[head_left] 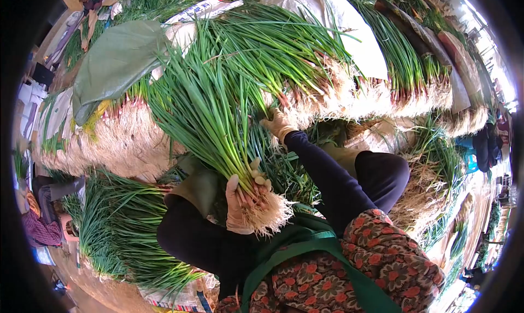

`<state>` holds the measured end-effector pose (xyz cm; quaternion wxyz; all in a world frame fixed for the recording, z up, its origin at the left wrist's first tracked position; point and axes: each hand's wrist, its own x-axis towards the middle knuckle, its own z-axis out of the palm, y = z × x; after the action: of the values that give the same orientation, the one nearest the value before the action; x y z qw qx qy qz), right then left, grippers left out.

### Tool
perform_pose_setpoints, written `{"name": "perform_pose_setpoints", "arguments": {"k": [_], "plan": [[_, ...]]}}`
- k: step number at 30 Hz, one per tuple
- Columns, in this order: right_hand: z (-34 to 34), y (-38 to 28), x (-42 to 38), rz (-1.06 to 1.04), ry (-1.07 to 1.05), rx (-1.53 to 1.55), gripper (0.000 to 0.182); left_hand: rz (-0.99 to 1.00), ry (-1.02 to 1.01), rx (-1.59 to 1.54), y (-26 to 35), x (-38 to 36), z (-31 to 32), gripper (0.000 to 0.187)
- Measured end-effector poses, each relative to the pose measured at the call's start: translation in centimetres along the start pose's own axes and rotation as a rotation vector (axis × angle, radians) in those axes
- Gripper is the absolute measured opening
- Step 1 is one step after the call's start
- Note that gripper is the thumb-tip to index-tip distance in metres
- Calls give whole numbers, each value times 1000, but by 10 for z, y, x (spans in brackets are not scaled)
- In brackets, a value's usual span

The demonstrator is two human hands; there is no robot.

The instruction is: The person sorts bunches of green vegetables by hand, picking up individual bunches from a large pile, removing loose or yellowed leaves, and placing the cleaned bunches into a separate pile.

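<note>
My left hand [238, 205], in a pale glove, is wrapped around a bunch of green onions [221, 135] near its base. The leaves point away from me, and the bushy white roots [268, 212] hang toward my lap. My right hand [280, 125], also gloved, is at the near edge of the big green onion pile [267, 45]. Its fingers curl around the lower stalks of some onions there, with the fingertips partly hidden.
A green sheet [117, 62] and a white sack [355, 34] lie over parts of the pile. More green onions [136, 231] are heaped at my left, and others with pale roots [426, 187] at my right. Another person [43, 225] sits at the far left.
</note>
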<state>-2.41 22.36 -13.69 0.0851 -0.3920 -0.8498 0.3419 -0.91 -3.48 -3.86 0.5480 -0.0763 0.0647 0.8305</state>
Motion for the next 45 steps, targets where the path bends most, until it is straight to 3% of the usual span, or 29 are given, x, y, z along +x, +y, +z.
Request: {"name": "perform_pose_setpoints", "arguments": {"k": [2,3,4,5,6,7,9,10,12,14,15,18,19,22,23,26,28,30,32,37,38,40,42,43,45], "plan": [[1,-1,5,40,-30,90,44,-8,6,13,1,-1,-1,59],[-14,-12,-4,139,-143,343,36,11,31,16,1,-1,1,58],[-14,-9,-17,65,-111,859,25,38,93,94,1,1,7,57],[-16,6,-27,84,-265,1079,24,60,155,173,0,4,14,57],[-17,12,-44,54,-367,1058,24,76,217,254,-1,5,17,57],[-19,17,-62,21,-467,1033,25,65,92,419,8,10,-28,54],[-35,-2,-110,-147,-550,639,34,-23,223,515,1,9,-28,54],[-42,-17,-121,-97,-592,464,34,-65,287,567,-2,10,-24,53],[-52,-32,-121,-323,-502,174,31,-17,358,590,-10,11,-13,47],[-53,-34,-117,-98,-422,366,36,33,329,634,-8,9,-7,44],[-50,-43,-107,-68,-390,378,37,4,280,581,-3,6,-7,31],[-47,-50,-128,-405,-315,244,35,7,317,528,-11,3,-9,30],[-49,-53,-127,-394,-399,-30,31,-39,344,544,-11,2,-8,28],[-53,-59,-125,-548,-386,-126,27,-35,393,563,-8,2,-8,27],[-55,-62,-130,-533,-338,-7,27,-25,399,570,-8,2,-6,26],[-18,-35,-126,-139,-222,464,30,1,410,582,-8,1,1,27],[-28,-27,-120,-309,-145,119,27,13,418,586,-9,-1,-15,29],[-33,-22,-121,-495,-256,58,27,27,429,559,-10,0,-21,28],[-27,-15,-121,-632,-223,-7,31,19,461,509,-12,5,-16,28],[-16,-28,-129,-740,-240,-329,18,-67,376,570,-2,2,-35,29],[-19,-25,-122,-665,-176,-194,18,-72,368,568,-1,1,-33,29],[-25,-1,-109,-506,-58,66,20,112,408,451,-8,-1,-12,34],[-14,54,-118,-305,-71,-409,20,122,181,244,-7,0,-17,37],[-3,97,-139,-321,-450,-605,22,-24,122,370,10,-10,-19,41],[2,124,-155,-355,-842,-767,25,38,122,376,13,-9,-45,44]]}}
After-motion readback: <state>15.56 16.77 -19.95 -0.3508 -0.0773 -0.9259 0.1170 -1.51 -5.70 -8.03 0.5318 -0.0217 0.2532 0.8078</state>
